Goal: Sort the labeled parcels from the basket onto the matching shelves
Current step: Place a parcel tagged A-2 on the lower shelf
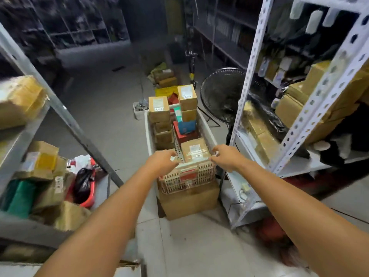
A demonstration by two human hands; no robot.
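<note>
Now | parcel (194, 150) in basket (187, 179) | between left grip (162, 161) and right grip (225, 156) | both curled, hold unclear

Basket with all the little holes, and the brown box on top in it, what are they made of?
The basket looks like pale moulded plastic: its wall is a stiff grid of slots. The brown box looks like matte cardboard, with a white paper label stuck on top.

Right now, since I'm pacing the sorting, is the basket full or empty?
Nearly full: boxed parcels fill the basket end to end, some stacked above its rim.
</note>
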